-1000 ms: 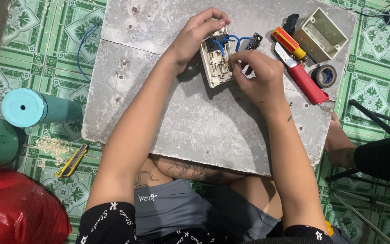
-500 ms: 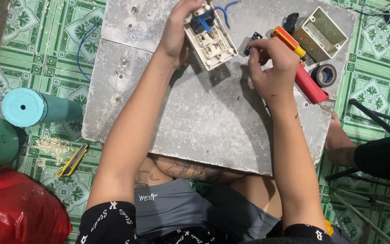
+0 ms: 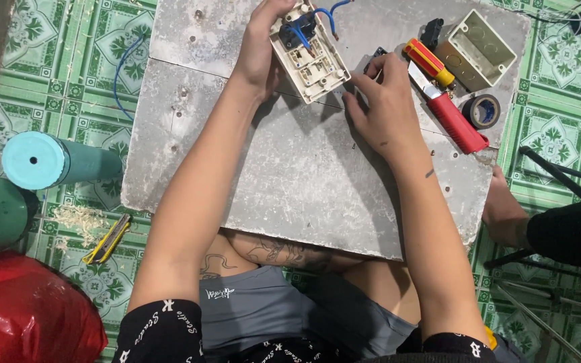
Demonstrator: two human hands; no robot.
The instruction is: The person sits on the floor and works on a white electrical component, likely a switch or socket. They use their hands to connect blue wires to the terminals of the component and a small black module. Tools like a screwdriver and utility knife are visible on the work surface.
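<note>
My left hand (image 3: 261, 48) grips a cream switch plate (image 3: 312, 54) by its left edge, back side up, with short blue wires (image 3: 324, 17) curling out of its terminals. It is held over the far part of a grey board (image 3: 290, 175) that rests on my lap. My right hand (image 3: 383, 104) lies on the board just right of the plate, fingers curled beside a small black part (image 3: 376, 55); whether it pinches anything is hidden.
On the board's far right lie a red and yellow screwdriver (image 3: 428, 60), a red-handled knife (image 3: 453, 117), black tape (image 3: 482, 111) and a cream wall box (image 3: 477, 49). Another person's hand (image 3: 502, 215) rests at the right edge. A yellow cutter (image 3: 107, 239), teal cylinder (image 3: 52, 160) and red bag (image 3: 25, 312) lie left.
My left hand has lifted the switch plate up and away from me, turning it. My right hand has let go of it and dropped onto the board to its right.
</note>
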